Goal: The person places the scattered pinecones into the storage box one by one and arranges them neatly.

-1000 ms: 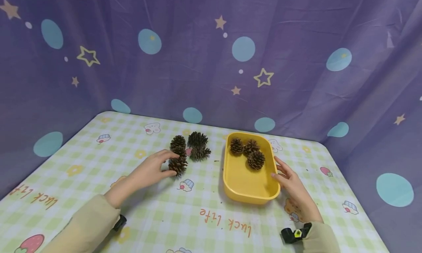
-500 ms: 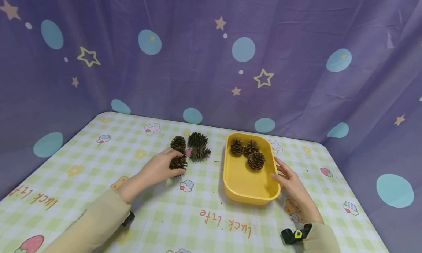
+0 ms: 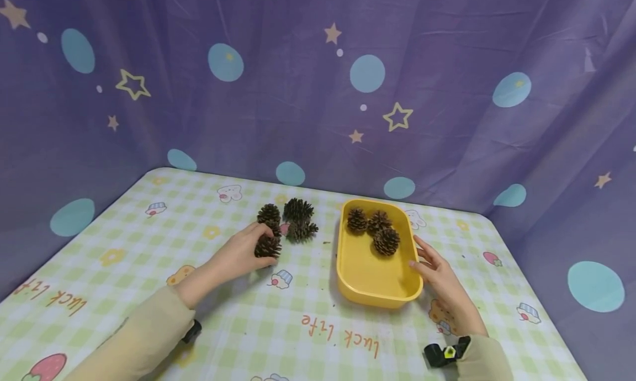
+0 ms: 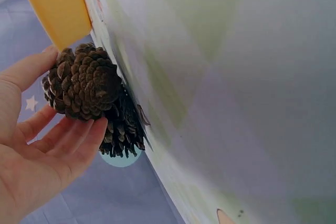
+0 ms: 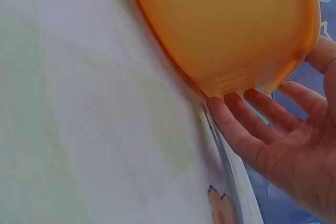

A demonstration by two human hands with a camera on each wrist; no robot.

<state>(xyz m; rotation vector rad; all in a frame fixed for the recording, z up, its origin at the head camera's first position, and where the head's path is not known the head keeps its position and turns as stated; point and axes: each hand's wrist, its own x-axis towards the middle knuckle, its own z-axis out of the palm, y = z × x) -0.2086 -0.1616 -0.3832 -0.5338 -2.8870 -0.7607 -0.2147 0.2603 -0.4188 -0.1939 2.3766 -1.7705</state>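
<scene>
My left hand (image 3: 240, 252) grips a brown pine cone (image 4: 86, 82), thumb on one side and fingertips on the other. In the head view the hand partly covers this cone. Another pine cone (image 3: 269, 215) lies just beyond it, and two more cones, one of them a dark pine cone (image 3: 298, 210), sit to their right. A yellow plastic box (image 3: 370, 270) stands right of centre with three pine cones (image 3: 386, 242) toward its far end. My right hand (image 3: 439, 276) holds the box's right side, thumb at the rim and fingertips against the outer wall.
A checked tablecloth (image 3: 238, 326) with printed cupcakes, flowers and lettering covers the table. Behind it hangs a purple curtain (image 3: 298, 121) with stars and blue ovals. Small dark crumbs dot the cloth between the cones and the box.
My left hand has moved a little right over the nearest pine cone, and its thumb and fingers have closed around it. The right hand and the yellow box stay put.
</scene>
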